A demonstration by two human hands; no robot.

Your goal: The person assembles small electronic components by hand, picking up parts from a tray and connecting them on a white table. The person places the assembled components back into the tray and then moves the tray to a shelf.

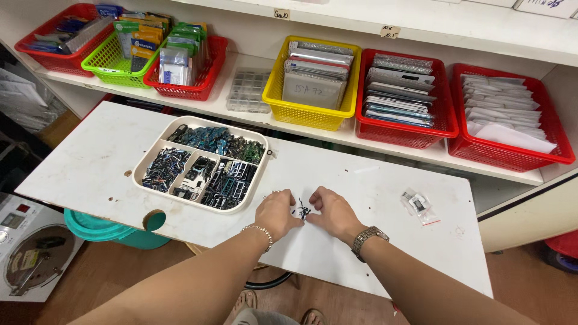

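Fingertips of both hands meet over a small pile of dark parts (302,210) on the white tabletop (373,192), near its front-centre. Left hand (277,213): fingers curled down, tips at the left edge of the pile; can't tell at this size whether they're actually pinching a piece or just touching. Right hand (333,212): same posture, fingers bent inward, tips on the pile's right side; grip also unclear. Neither hand is clenched into a fist.

Left wrist has a bead bracelet (260,232), right wrist a metal-band watch (368,239).

Left of the hands, close by: cream divided tray (253,186), compartments full of small dark and blue-green components. Right of the hands, well apart: small clear bag (418,204) with something dark inside, lying flat on the table.

Behind the table, a shelf with baskets: yellow basket (313,114) and red basket (403,135) holding flat packaged parts upright in rows, another red basket (512,157) with white sleeves. Further left: green basket (111,63) between two red ones. Clear plastic organiser box (248,91) sits left of the yellow one.

Teal bin (99,232) under the table's left end.
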